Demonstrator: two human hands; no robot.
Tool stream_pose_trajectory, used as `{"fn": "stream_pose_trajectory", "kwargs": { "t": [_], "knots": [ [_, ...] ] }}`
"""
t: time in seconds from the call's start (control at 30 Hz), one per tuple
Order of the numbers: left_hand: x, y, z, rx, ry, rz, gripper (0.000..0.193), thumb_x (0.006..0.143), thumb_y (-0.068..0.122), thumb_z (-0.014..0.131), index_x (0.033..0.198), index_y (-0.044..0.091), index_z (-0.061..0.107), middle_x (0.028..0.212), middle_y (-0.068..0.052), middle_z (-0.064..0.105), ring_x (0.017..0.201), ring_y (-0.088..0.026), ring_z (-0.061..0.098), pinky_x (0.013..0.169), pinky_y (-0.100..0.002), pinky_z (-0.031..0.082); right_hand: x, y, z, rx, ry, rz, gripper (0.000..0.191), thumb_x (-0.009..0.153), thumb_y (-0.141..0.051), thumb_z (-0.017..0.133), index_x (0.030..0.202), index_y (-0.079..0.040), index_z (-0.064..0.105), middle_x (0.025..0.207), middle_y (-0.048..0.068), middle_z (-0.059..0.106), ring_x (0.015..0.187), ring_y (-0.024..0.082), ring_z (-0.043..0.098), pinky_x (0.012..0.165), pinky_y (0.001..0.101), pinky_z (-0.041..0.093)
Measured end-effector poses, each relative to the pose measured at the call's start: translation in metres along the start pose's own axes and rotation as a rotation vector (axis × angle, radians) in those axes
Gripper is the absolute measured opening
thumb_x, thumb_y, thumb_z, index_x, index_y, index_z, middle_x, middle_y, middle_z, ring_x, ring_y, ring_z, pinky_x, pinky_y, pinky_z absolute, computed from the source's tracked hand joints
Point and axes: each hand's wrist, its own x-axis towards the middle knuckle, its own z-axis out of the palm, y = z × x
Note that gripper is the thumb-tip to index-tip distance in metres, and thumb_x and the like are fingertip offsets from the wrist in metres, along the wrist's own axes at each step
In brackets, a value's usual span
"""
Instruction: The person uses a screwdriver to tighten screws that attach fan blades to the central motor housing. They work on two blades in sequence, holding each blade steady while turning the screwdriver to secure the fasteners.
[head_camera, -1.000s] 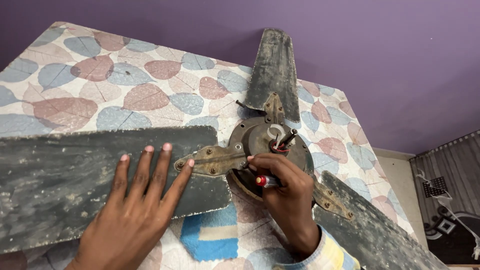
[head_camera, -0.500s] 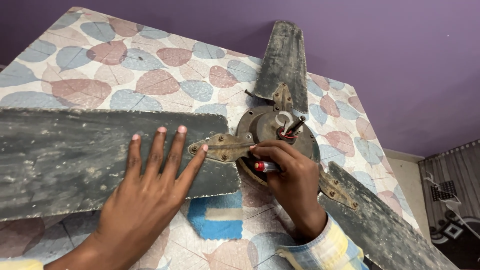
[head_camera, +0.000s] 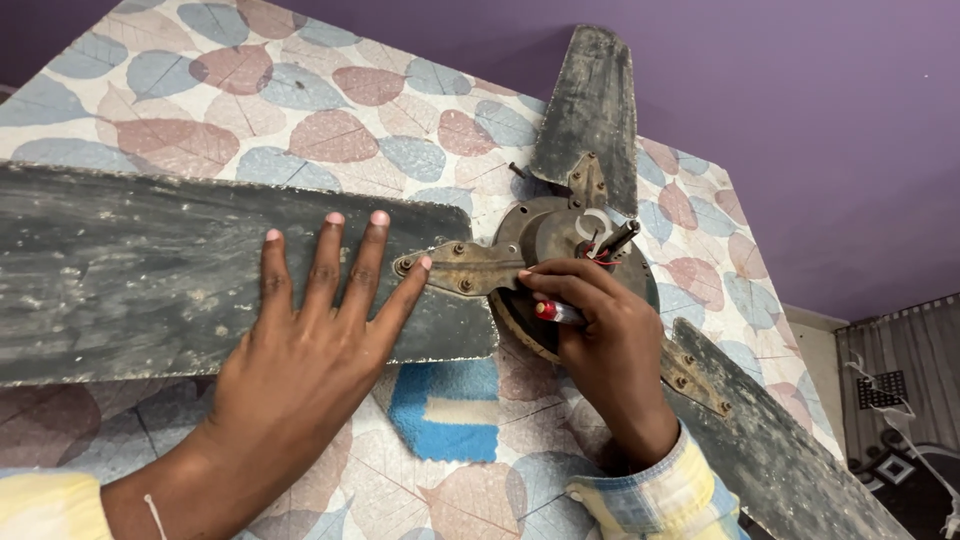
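Honestly, left hand (head_camera: 300, 350) lies spread wide on the near fan blade (head_camera: 150, 270); right hand (head_camera: 600, 340) pinches a red-handled screwdriver (head_camera: 556, 312) at the motor hub (head_camera: 540, 240). It could slip off the rusty bracket (head_camera: 465, 268).

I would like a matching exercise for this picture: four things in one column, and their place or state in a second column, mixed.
1. left hand
2. right hand
3. red-handled tool
4. blue cloth

a. under the fan, on the leaf-patterned sheet
b. flat on a dusty fan blade
c. at the fan motor hub
d. gripped in the fingers

Pairs: 1-b, 2-c, 3-d, 4-a
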Motion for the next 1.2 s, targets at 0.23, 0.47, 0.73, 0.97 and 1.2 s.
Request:
{"fn": "stream_pose_trajectory", "kwargs": {
  "t": [0.23,0.47,0.73,0.97,1.2],
  "knots": [
    [-0.004,0.005,0.004,-0.013,0.153,-0.027,0.091,0.076,0.005,0.057,0.16,0.008,0.022,0.159,-0.041,0.021,0.14,-0.062,0.032,0.108,-0.081,0.022,-0.002,0.002,-0.001,0.05,-0.02,0.004,0.048,0.071,0.022,0.062,0.101,-0.012,0.081,0.114,0.002,0.079,0.097,0.018,0.078,0.075,0.0282,0.065],
    [-0.008,0.007,0.011,0.008,0.244,-0.048,0.088,0.076,0.01,0.056,0.159,0.009,0.025,0.158,-0.04,0.024,0.139,-0.06,0.035,0.109,-0.08,0.023,-0.003,0.003,-0.001,0.033,-0.042,-0.02,0.043,0.072,0.02,0.064,0.098,-0.01,0.08,0.115,0.002,0.078,0.1,0.018,0.077,0.077,0.0282,0.066],
    [-0.008,0.014,0.021,-0.116,0.093,-0.029,0.09,0.078,0.008,0.058,0.159,0.008,0.019,0.161,-0.038,0.017,0.142,-0.061,0.027,0.108,-0.082,0.022,-0.004,-0.002,-0.003,-0.015,-0.077,0.036,0.043,0.073,0.018,0.067,0.099,-0.013,0.082,0.112,-0.002,0.079,0.087,0.016,0.078,0.064,0.0283,0.063],
    [-0.014,0.026,0.044,0.007,0.235,-0.07,0.098,0.071,0.011,0.057,0.161,0.004,0.017,0.161,-0.036,0.022,0.145,-0.055,0.028,0.109,-0.077,0.023,-0.004,-0.003,-0.003,-0.051,-0.036,0.006,0.039,0.069,0.016,0.069,0.094,-0.012,0.082,0.108,-0.005,0.08,0.084,0.013,0.078,0.061,0.0278,0.062],
    [-0.013,0.032,0.06,-0.313,0.171,-0.048,0.092,0.077,0.017,0.057,0.158,0.004,0.016,0.162,-0.031,0.02,0.148,-0.052,0.022,0.111,-0.082,0.017,-0.002,-0.005,0.004,-0.046,0.02,0.031,0.031,0.073,0.01,0.071,0.092,-0.013,0.081,0.099,-0.005,0.081,0.079,0.012,0.079,0.057,0.0268,0.059]
  ]
}}
